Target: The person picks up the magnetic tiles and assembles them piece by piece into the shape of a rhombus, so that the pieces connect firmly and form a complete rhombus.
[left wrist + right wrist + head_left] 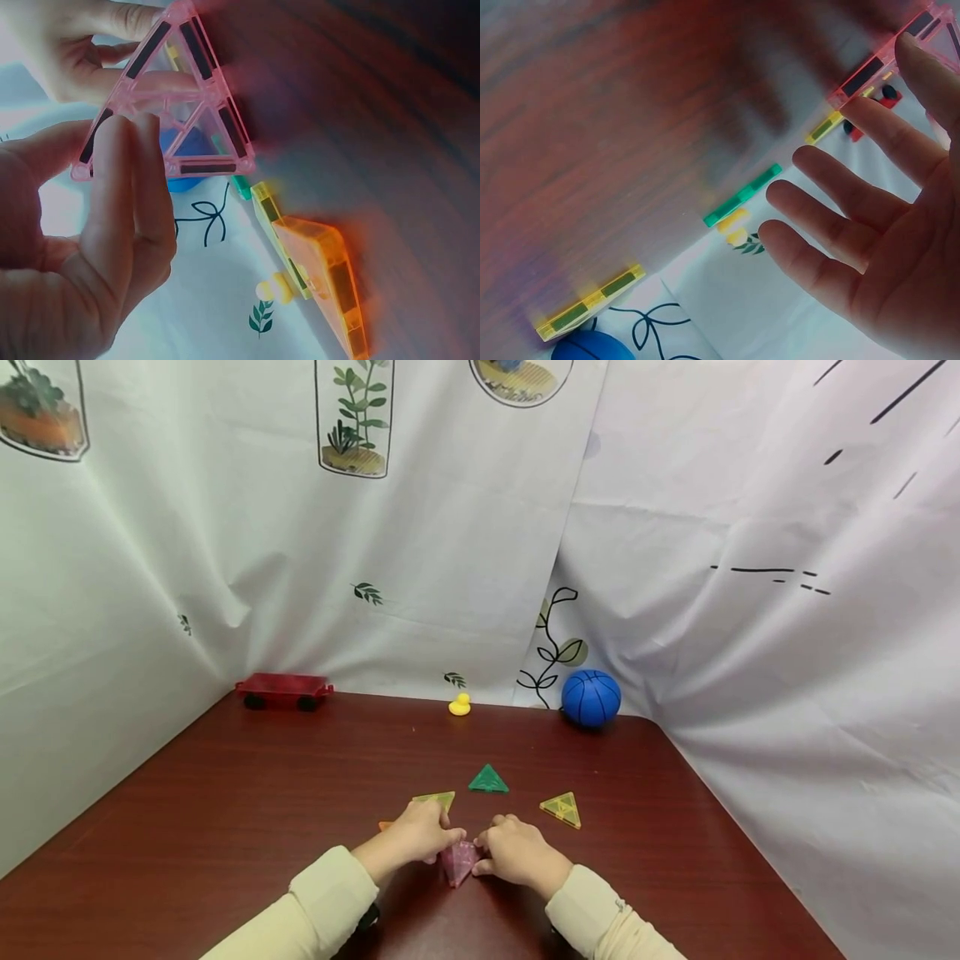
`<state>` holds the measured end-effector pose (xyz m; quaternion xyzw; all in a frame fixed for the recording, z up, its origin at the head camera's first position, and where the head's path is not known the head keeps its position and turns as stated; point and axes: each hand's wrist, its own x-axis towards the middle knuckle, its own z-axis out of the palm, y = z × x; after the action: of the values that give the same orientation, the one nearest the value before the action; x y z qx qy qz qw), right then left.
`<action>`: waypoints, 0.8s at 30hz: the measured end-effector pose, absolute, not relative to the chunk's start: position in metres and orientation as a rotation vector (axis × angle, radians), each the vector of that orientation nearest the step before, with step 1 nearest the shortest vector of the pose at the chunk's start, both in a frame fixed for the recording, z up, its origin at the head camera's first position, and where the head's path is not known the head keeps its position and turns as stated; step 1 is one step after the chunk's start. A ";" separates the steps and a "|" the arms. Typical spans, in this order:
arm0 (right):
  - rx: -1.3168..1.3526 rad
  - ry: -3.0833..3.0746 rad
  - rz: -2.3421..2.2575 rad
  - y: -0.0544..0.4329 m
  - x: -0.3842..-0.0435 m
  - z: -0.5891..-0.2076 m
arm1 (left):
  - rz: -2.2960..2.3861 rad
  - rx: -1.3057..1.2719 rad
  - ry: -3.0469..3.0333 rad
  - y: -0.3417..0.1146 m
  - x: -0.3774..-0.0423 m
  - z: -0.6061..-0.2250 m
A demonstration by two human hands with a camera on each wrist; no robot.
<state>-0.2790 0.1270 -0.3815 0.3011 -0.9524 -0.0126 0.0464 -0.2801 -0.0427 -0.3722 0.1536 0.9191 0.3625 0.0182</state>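
Note:
Near the front middle of the table, a translucent pink triangular magnetic tile [459, 862] stands tilted between my hands; whether a second pink tile joins it is unclear. My left hand [422, 832] pinches its left side, the fingertips [120, 127] lying against the face in the left wrist view. From the other side, my right hand [522, 853] holds it lightly between thumb and index finger. The remaining right fingers [817, 255] spread away, fairly straight. Just beyond the left hand lie a yellow triangular tile [438, 798] and an orange tile [322, 255], both partly covered in the head view.
A green triangular tile [488, 780] and another yellow tile [562, 809] lie farther forward. Along the back edge stand a red toy wagon [285, 687], a yellow rubber duck [460, 705] and a blue ball [591, 698]. White printed cloth [420, 543] hangs around the table.

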 end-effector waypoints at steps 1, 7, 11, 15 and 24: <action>0.919 -2.905 -0.040 0.127 -0.279 -0.381 | 1.132 0.475 2.854 -0.043 -0.280 -0.371; 0.895 -2.909 -0.052 0.127 -0.278 -0.381 | 1.173 0.455 2.835 -0.045 -0.278 -0.368; 0.888 -2.916 -0.070 0.125 -0.275 -0.378 | 1.262 0.421 2.786 -0.048 -0.277 -0.366; 0.938 -2.901 -0.037 0.120 -0.271 -0.373 | 1.350 0.383 2.755 -0.056 -0.279 -0.364; 0.945 -2.906 0.145 0.104 -0.264 -0.377 | 0.984 0.308 3.049 -0.083 -0.294 -0.368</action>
<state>-0.2643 0.1040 -0.3769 0.3086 -0.9491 0.0474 0.0412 -0.2938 -0.0831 -0.3676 0.0957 0.9466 0.3056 -0.0384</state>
